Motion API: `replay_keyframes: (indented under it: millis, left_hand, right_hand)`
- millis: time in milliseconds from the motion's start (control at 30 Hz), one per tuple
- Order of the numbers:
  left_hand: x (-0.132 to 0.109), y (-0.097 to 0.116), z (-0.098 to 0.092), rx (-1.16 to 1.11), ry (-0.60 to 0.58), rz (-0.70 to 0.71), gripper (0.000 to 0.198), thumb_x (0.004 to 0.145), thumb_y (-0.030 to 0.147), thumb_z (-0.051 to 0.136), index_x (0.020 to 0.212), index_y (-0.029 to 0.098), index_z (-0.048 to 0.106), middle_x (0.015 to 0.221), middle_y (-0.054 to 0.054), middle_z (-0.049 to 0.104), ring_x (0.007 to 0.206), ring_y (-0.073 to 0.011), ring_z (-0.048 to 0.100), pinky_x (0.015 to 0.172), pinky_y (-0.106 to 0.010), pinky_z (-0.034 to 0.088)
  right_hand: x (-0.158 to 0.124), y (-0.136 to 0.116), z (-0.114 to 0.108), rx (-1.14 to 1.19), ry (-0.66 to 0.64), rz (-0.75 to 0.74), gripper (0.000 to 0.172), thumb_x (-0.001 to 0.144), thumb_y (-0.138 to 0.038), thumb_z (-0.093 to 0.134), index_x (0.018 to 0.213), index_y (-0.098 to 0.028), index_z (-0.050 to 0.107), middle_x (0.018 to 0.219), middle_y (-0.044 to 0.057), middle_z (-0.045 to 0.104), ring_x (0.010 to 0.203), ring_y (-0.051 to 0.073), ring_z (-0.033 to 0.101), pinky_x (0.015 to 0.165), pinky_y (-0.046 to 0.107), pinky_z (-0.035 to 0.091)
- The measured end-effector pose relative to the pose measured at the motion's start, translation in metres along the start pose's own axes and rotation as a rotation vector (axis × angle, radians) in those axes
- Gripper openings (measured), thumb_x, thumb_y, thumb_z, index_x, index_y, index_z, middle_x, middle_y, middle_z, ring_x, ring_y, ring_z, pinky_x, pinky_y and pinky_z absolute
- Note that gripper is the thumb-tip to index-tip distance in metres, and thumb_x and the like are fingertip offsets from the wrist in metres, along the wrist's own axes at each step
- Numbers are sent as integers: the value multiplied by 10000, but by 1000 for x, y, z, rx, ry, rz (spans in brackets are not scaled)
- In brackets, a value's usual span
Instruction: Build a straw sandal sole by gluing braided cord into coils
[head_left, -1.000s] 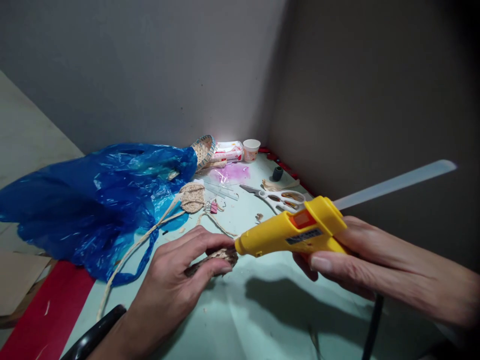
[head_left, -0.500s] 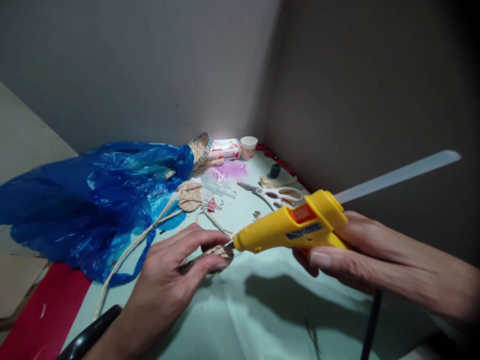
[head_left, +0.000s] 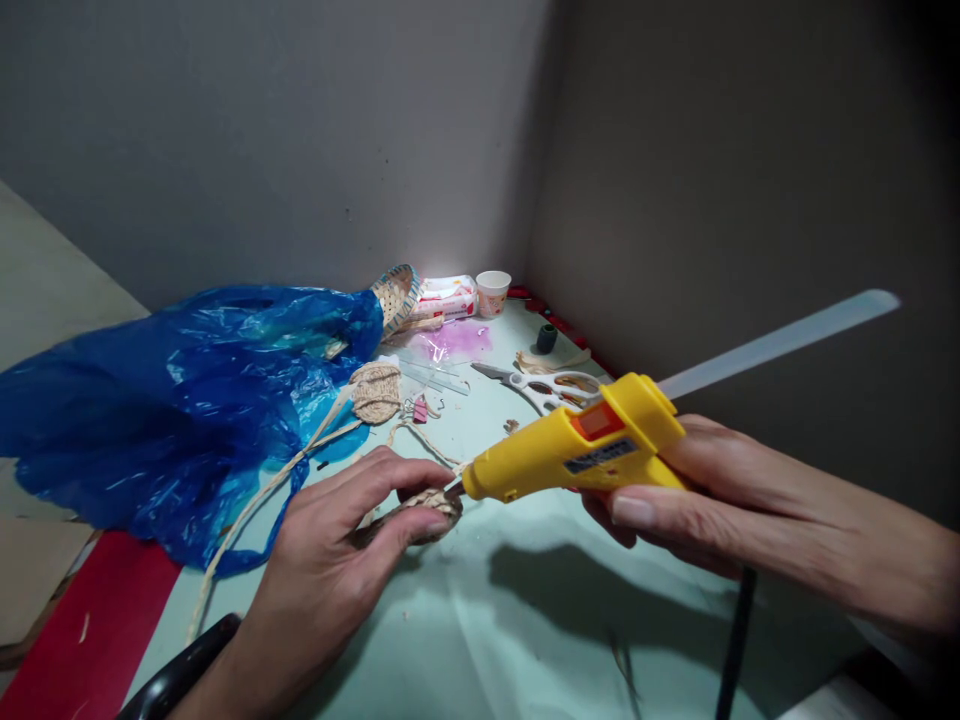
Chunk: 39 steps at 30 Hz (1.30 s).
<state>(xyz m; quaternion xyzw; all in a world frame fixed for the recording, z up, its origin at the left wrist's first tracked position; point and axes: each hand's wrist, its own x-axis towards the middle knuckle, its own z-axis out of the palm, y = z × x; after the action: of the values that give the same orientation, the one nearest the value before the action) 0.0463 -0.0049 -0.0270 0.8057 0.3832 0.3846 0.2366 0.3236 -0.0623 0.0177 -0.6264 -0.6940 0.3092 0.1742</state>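
My right hand (head_left: 720,500) is wrapped round the handle of a yellow hot glue gun (head_left: 555,455). A long translucent glue stick (head_left: 787,340) sticks out of its back end, and a dark cord hangs below. The gun's metal nozzle points left and meets the edge of a small braided straw-coloured piece (head_left: 435,503). Thumb and fingers of my left hand (head_left: 352,540) pinch that piece; much of it is hidden by the hand. A twisted cord (head_left: 424,440) lies just behind it on the pale green table cover (head_left: 465,620).
At left spreads a blue plastic bag (head_left: 187,420), with a woven basket (head_left: 397,298) at its mouth. Behind are a wound cord bundle (head_left: 376,392), white-handled scissors (head_left: 544,385), a paper cup (head_left: 493,293), a tissue pack (head_left: 448,297) and a dark spool (head_left: 547,338). Walls stand behind and at right.
The whole view has shifted slightly. Both hands keep their holds, and the nozzle stays at the edge of the braided piece.
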Motion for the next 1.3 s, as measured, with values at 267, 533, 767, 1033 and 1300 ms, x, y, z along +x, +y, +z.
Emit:
replay_keyframes:
  millis: [267, 533, 767, 1033, 1300]
  left_hand:
    - [-3, -2, 1, -23, 30, -65, 209, 804, 183, 740, 916, 359, 748, 853, 87, 781, 763, -143, 713, 728, -217, 534]
    - [-2, -4, 2, -58, 70, -149, 88, 788, 314, 778, 866, 351, 797, 818, 36, 794, 666, -181, 684, 679, -266, 531]
    - [-2, -1, 1, -83, 106, -230, 74, 764, 352, 790, 835, 339, 805, 806, 31, 800, 642, -180, 683, 588, -244, 497]
    - [0, 7, 3, -186, 179, -384, 85, 718, 317, 814, 799, 342, 804, 776, 55, 790, 643, -153, 692, 624, -202, 529]
    - [3, 1, -1, -309, 153, -467, 132, 684, 330, 852, 805, 307, 804, 795, 16, 792, 691, -171, 734, 643, -191, 578]
  right_hand:
    - [-1, -1, 0, 50, 7, -1, 441, 863, -710, 484, 774, -350, 721, 680, 21, 588, 586, 199, 567, 477, 288, 531]
    - [-1, -5, -1, 124, -71, 90, 449, 870, -694, 475, 826, -328, 732, 725, 19, 562, 551, 176, 511, 421, 280, 486]
    - [-3, -4, -1, 125, -70, 82, 435, 873, -688, 490, 910, -340, 748, 779, 26, 591, 581, 180, 511, 433, 277, 497]
    - [-2, -1, 2, 144, -45, 111, 454, 858, -704, 503, 881, -324, 748, 760, 23, 555, 576, 171, 506, 423, 276, 479]
    - [-6, -1, 4, 208, -85, 152, 432, 855, -695, 512, 818, -307, 696, 724, 16, 545, 562, 167, 458, 432, 268, 431]
